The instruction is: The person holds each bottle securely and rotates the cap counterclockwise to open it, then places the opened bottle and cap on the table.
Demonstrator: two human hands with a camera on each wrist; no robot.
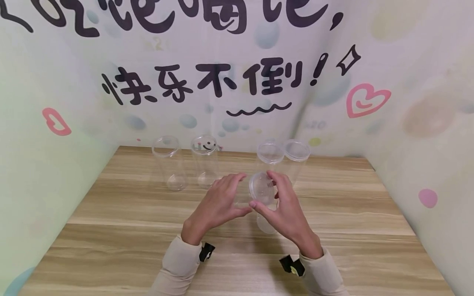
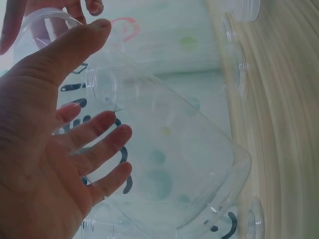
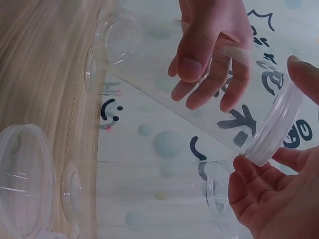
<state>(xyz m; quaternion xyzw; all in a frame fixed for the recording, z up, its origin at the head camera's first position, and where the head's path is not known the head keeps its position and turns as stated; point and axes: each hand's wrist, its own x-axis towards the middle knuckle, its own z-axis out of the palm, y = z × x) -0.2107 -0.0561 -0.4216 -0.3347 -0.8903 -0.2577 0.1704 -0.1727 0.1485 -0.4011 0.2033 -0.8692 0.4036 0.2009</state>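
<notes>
A clear plastic jar [image 2: 179,144] is held tilted above the table, its screw lid [image 1: 261,189] turned toward the right. My left hand [image 1: 222,199] holds the jar's body, thumb on one side and fingers on the other. With thumb and fingertips my right hand [image 1: 286,207] grips the edge of the lid, which sits at the jar's mouth in the right wrist view. Below the right hand, a loose clear lid [image 1: 266,225] lies on the table, partly hidden by that hand.
Two uncapped clear jars [image 1: 205,164] stand at the back left of the wooden table [image 1: 129,246]. Two more jars, with lids [image 1: 297,150] on, stand close together at the back right. A printed cloth wall [image 1: 237,49] rises behind the table.
</notes>
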